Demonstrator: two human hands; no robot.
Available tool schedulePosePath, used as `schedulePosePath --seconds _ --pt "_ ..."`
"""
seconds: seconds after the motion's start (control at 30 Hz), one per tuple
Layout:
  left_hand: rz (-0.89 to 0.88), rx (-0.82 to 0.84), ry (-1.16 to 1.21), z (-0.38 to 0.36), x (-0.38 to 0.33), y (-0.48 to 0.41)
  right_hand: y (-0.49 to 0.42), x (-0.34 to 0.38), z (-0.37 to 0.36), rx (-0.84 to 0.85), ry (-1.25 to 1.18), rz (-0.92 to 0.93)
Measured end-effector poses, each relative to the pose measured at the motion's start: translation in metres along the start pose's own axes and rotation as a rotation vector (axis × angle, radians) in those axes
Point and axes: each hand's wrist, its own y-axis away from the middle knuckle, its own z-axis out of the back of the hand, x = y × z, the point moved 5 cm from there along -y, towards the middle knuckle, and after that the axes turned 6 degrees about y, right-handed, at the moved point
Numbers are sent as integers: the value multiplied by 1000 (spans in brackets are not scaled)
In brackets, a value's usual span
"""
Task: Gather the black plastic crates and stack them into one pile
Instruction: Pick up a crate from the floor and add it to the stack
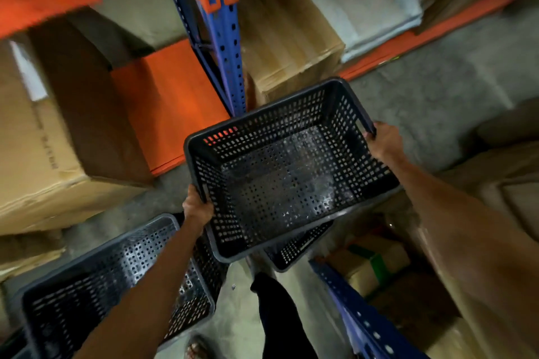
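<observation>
Two hands clamped on crate ends: left hand, right hand. Floor crate down-left, nearer left hand, long axes approx parallel.

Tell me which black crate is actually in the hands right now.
The upper crate, centre frame: left hand and right hand grip its opposite short rims, holding it up. The lower-left crate is untouched, as is the one partly hidden beneath.
</observation>
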Motion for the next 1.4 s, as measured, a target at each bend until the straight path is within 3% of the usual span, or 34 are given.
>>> schedulePosePath --seconds 0.23,0.5,0.67,0.77,0.97,1.17,1.4 --pt "-201 28 27 96 -46 82 126 1 105 -112 -67 -40" --pt "-320 -61 -6 216 -11 156 271 40 126 -208 -109 16" --pt "-370 -145 -21 301 66 207 359 81 92 -234 -212 78" --pt "-352 -226 -56 347 125 237 399 112 50 -164 -252 121" --pt "-265 -353 28 411 251 273 470 190 -29 -69 -125 255" --pt "-177 -415 73 432 341 277 517 238 -78 -51 -178 299" --pt "-115 -410 66 421 388 239 517 264 -110 -62 -76 302"
